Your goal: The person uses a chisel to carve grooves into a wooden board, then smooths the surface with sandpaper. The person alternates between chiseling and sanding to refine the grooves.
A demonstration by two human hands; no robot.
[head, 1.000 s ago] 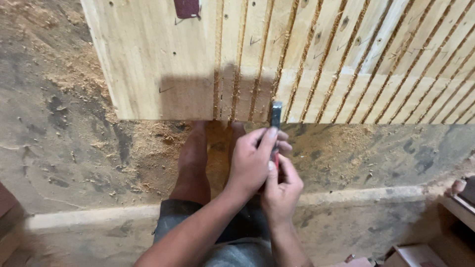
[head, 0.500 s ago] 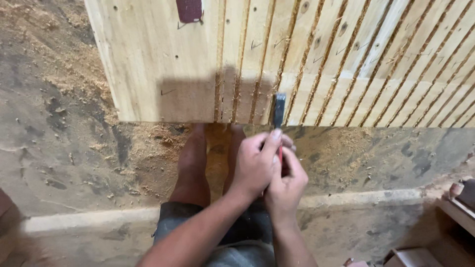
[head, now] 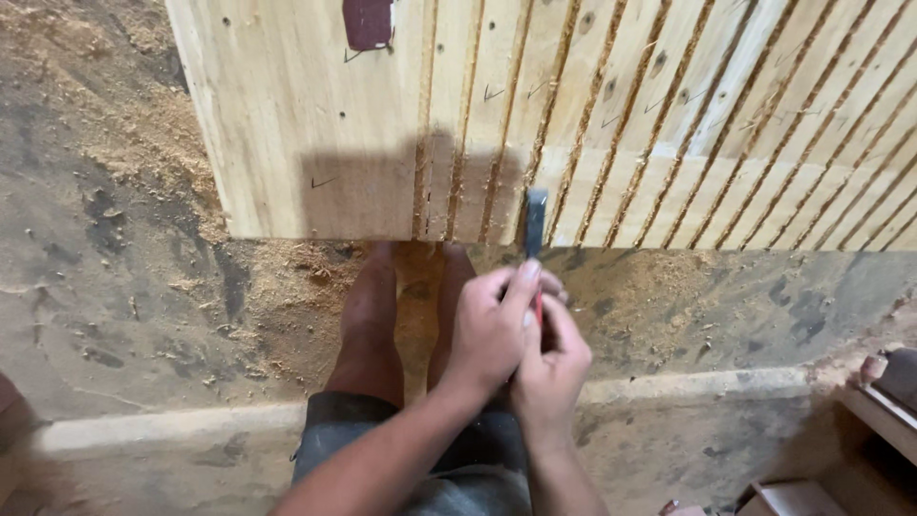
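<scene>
Both hands, left hand (head: 492, 330) and right hand (head: 551, 368), clamp together on a chisel (head: 536, 222) at mid-frame; its blade meets the grooved board (head: 315, 124) edge, seemingly for control.

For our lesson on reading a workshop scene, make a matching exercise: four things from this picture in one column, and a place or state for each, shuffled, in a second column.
Column one:
1. chisel
2. sandpaper piece
3. sawdust
4. grooved wooden panel

Column two:
A. scattered over the floor
B. lies on the panel's top edge of the view, dark red
C. blade set into a groove at the panel's near edge, gripped by both hands
D. pale, cut with many parallel slots

Pairs: 1-C, 2-B, 3-A, 4-D
</scene>
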